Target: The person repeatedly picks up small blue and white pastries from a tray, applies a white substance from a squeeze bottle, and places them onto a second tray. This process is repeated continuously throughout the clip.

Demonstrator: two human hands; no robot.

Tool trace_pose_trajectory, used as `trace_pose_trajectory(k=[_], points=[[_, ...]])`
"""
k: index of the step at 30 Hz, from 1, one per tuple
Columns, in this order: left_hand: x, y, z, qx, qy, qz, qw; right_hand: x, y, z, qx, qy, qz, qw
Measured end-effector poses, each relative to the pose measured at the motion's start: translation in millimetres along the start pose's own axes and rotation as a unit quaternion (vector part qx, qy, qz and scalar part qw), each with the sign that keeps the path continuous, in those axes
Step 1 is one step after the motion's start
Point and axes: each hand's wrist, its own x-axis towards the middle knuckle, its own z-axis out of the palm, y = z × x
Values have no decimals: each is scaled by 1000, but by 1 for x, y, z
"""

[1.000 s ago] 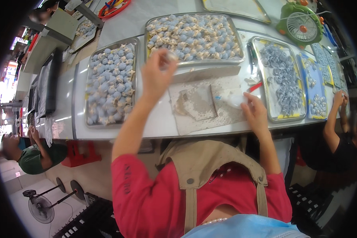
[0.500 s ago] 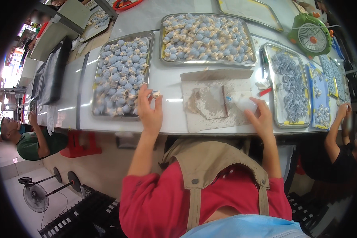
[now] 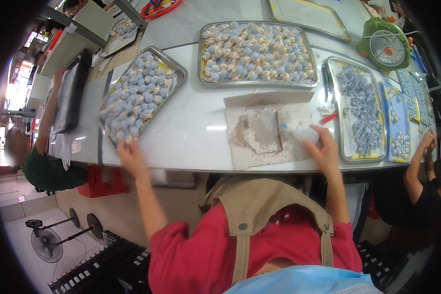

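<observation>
At the near corner of a metal tray [image 3: 182, 73] on the left, my left hand [image 3: 132, 158] has its fingers on the rim, slightly blurred. That tray lies skewed on the table and is filled with small blue-and-cream figures [image 3: 143, 88]. My right hand [image 3: 326, 152] rests over the right side of a worn, stained cardboard sheet [image 3: 250, 156]. Between its thumb and forefinger is a whitish, translucent thing [image 3: 306, 134], its kind unclear. A small blue spot [image 3: 283, 126] shows just left of it, beside a dark upright strip on the cardboard.
A larger tray [image 3: 259, 83] heaped with similar figures lies behind the cardboard. To the right are a tray [image 3: 347, 158] of curled blue-grey pieces, a red piece [image 3: 329, 118], a blue board [image 3: 393, 156] and a green fan [image 3: 387, 46]. Co-workers sit at both sides.
My left hand has moved left and nearer, from the tray's right side to its near corner, and the small figure no longer shows in it. The left tray has turned clockwise. My right hand stays put.
</observation>
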Motion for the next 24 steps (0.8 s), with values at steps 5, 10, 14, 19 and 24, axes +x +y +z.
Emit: trace_pose_trajectory(k=[5,10,14,19,24], points=[[-17,67,54,-27,15,228,973,-1,2,0,-3,3,14,1000],[-7,117,127,-59,-88,324,940,0,0,-1,-4,-18,22,1000],[-7,119,138,-3,-93,349,932,-1,2,-1,-6,-5,17,1000],[-6,113,143,-11,-61,360,931,0,2,-1,-1,-14,22,1000],[-10,102,123,-56,-139,287,946,1,-1,0,0,-13,24,1000]])
